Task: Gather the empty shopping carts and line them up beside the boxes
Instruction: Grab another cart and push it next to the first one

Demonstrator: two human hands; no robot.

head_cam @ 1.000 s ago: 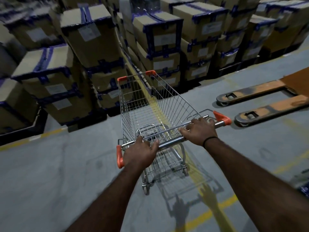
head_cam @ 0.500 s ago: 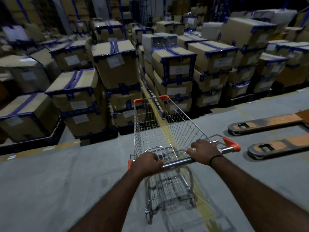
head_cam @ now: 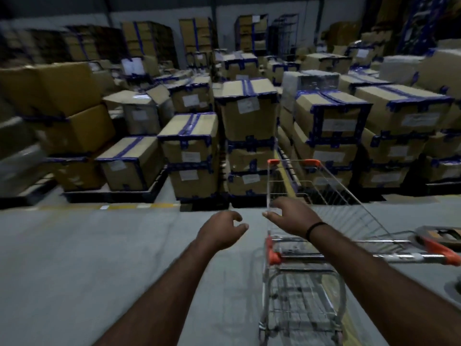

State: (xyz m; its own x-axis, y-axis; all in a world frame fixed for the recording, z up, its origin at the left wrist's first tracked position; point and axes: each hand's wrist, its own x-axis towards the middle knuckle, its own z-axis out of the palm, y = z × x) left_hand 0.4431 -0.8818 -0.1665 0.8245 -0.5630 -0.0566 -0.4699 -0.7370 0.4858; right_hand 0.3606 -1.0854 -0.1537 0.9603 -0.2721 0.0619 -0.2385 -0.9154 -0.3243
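Observation:
An empty wire shopping cart (head_cam: 331,211) with orange corner caps stands on the grey floor, its nose close to the stacked cardboard boxes (head_cam: 249,126) taped in blue. My left hand (head_cam: 220,231) hovers left of the cart, fingers loosely curled, holding nothing. My right hand (head_cam: 289,217) floats in front of the basket's left side, above the handle bar (head_cam: 361,257), fingers loosely bent and off the bar. The cart basket holds nothing.
Rows of boxes on black pallets (head_cam: 112,196) fill the far side behind a yellow floor line (head_cam: 109,207). An orange pallet jack fork (head_cam: 441,234) shows at the right edge. Open concrete floor (head_cam: 87,258) spreads to the left.
Both hands have let go of the cart handle and lifted off it. The view has swung left, so the cart now sits right of centre, closer to the boxes.

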